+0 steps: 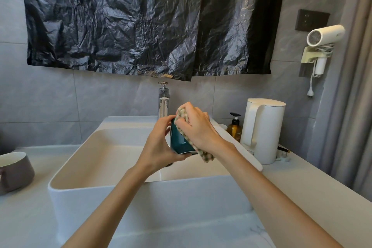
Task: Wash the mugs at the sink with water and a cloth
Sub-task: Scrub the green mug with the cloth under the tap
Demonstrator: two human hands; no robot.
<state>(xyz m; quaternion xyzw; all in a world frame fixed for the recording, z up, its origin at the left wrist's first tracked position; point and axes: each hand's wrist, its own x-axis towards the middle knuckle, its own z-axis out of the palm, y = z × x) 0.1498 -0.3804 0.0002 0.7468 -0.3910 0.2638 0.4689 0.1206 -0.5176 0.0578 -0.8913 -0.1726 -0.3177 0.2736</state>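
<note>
A dark teal mug [179, 142] is held over the white basin [96, 185], just in front of the chrome tap [163, 102]. My left hand [159, 147] grips the mug from its left side, fingers curled round the body and base. My right hand [196, 127] holds a beige checked cloth [203, 153] bunched against the mug's top and right side; the cloth's tail hangs below my wrist. The mug's rim and handle are hidden by hands and cloth. No running water is visible. A grey mug [15, 171] with a pale inside stands on the counter at the far left.
A white electric kettle [261, 129] and an amber pump bottle [235, 128] stand on the counter right of the basin. A white hair dryer [322, 44] hangs on the right wall. A black plastic sheet [141, 20] covers the wall above the tap.
</note>
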